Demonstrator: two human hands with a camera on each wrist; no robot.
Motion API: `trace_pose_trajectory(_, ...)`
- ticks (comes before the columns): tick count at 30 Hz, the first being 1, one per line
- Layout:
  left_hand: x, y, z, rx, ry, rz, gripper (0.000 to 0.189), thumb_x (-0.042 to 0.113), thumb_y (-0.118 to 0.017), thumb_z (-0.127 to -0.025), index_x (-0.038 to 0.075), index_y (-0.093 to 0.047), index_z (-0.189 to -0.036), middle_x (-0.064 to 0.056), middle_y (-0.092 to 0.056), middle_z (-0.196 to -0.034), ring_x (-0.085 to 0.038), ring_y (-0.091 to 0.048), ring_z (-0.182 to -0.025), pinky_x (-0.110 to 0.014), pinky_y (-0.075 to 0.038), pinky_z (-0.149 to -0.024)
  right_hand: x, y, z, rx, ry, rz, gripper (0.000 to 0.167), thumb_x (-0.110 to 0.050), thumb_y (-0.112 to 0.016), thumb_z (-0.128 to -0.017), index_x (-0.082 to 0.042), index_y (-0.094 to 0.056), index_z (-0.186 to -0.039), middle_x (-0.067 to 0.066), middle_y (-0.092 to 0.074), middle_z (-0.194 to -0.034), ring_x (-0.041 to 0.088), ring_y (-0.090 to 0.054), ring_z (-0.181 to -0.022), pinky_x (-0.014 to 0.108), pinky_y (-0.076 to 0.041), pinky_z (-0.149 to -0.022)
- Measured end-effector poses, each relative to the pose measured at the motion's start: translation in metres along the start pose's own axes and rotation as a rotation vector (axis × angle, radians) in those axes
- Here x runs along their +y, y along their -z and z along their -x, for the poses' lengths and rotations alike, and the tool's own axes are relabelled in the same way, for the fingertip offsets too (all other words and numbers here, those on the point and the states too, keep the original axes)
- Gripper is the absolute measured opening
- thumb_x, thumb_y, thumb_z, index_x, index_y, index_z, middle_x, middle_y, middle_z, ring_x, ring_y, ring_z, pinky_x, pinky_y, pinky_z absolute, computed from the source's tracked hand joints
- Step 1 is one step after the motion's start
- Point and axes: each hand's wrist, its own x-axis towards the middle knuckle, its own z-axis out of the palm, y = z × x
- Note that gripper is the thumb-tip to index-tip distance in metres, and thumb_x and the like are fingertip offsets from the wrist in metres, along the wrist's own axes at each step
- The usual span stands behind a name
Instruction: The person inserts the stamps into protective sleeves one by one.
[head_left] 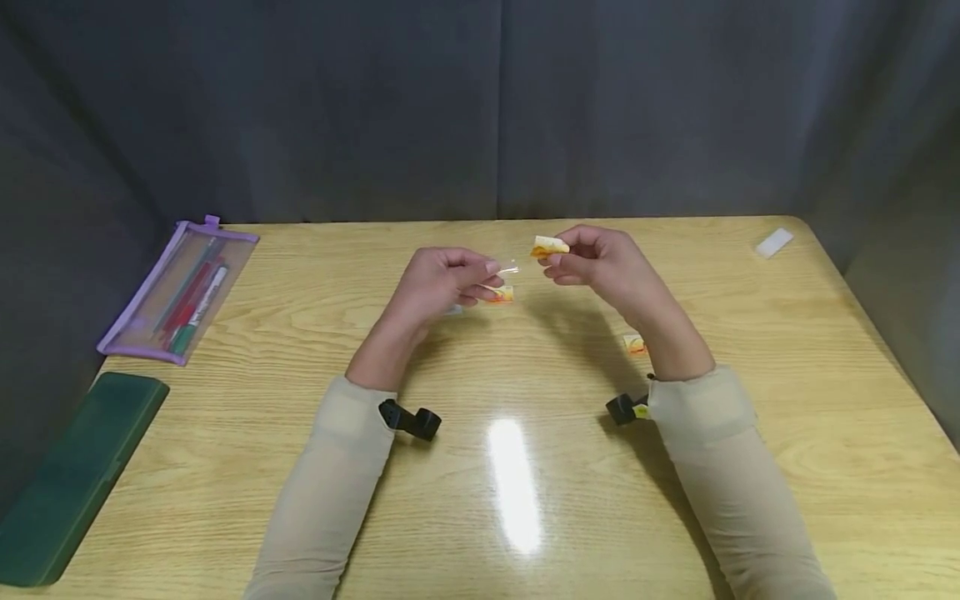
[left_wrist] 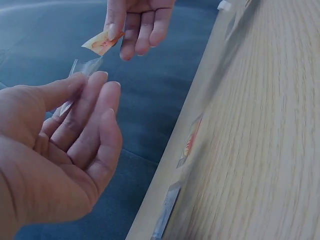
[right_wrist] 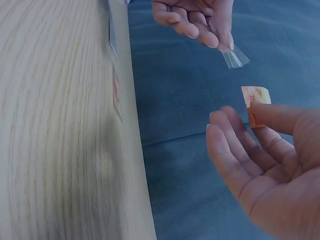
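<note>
Between thumb and fingers, my left hand [head_left: 442, 282] pinches a small clear plastic piece [right_wrist: 235, 57], thin and open-edged like a little sleeve. My right hand [head_left: 607, 262] holds a small yellow-orange paper piece [head_left: 549, 247] by its edge, with red print on it in the left wrist view [left_wrist: 102, 43]. The two pieces are close together above the table but apart. Below the left hand lies a similar yellow-orange piece [head_left: 501, 294]; another printed piece [head_left: 635, 344] lies by the right wrist. A bluish flat piece [left_wrist: 166, 212] is partly hidden by the left hand in the head view.
A purple-edged mesh pouch [head_left: 140, 340] with pens lies at the left of the wooden table [head_left: 315, 467]. Nearer, a dark green case [head_left: 78, 475] stands along the left edge. A small white block [head_left: 774, 242] sits at the back right. Dark curtains [head_left: 360, 108] surround the table.
</note>
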Motion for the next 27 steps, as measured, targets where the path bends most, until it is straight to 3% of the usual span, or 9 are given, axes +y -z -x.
trace_pose_trajectory(4,-0.0005,-0.0013,0.0009,0.038,-0.052,0.043,0.023,0.019,-0.073,-0.095,0.003,-0.075,-0.11,-0.008,-0.079,-0.097,-0.014,-0.076,-0.077,-0.026,-0.059,-0.071,-0.0015,-0.0015,0.0024,0.009,-0.009,-0.004,0.018,-0.012,-0.068,-0.097,0.0,-0.067,-0.109,0.007,-0.073,-0.101,0.017,-0.071,-0.091,0.022,-0.059,-0.085)
trace_pose_trajectory(11,-0.0021,-0.0019,0.0012,0.114,-0.146,0.117,0.018,0.014,-0.074,-0.094,0.003,-0.076,-0.108,-0.002,-0.077,-0.091,-0.011,-0.073,-0.074,-0.025,-0.059,-0.072,-0.0016,-0.0027,0.0047,0.017,0.035,-0.062,0.02,-0.009,-0.07,-0.095,-0.002,-0.065,-0.113,0.003,-0.074,-0.089,0.021,-0.073,-0.085,0.027,-0.062,-0.079)
trace_pose_trajectory(17,-0.0024,0.0015,0.002,0.155,-0.126,0.17,0.025,0.023,-0.071,-0.097,0.003,-0.074,-0.112,0.001,-0.067,-0.08,-0.009,-0.064,-0.064,-0.02,-0.053,-0.063,-0.002,-0.0051,0.0034,0.018,0.024,-0.081,0.016,-0.006,-0.062,-0.099,-0.002,-0.063,-0.114,0.003,-0.073,-0.093,0.019,-0.073,-0.087,0.028,-0.062,-0.081)
trace_pose_trajectory(21,-0.0013,0.0019,0.0036,0.16,-0.105,0.145,0.024,0.022,-0.068,-0.099,0.008,-0.073,-0.118,0.0,-0.065,-0.088,-0.01,-0.062,-0.069,-0.02,-0.052,-0.063,-0.0024,-0.0059,0.0021,0.01,0.009,-0.048,0.017,-0.009,-0.058,-0.102,-0.001,-0.063,-0.116,0.007,-0.073,-0.103,0.016,-0.072,-0.09,0.027,-0.061,-0.083)
trace_pose_trajectory(27,0.0012,0.0007,0.0048,0.114,-0.087,0.126,0.027,0.014,-0.067,-0.099,0.01,-0.072,-0.125,0.001,-0.068,-0.097,-0.011,-0.066,-0.077,-0.022,-0.055,-0.067,-0.0036,-0.0057,0.0026,0.038,0.001,-0.021,0.023,-0.016,-0.061,-0.102,0.001,-0.065,-0.117,0.01,-0.071,-0.109,0.012,-0.073,-0.09,0.024,-0.06,-0.086)
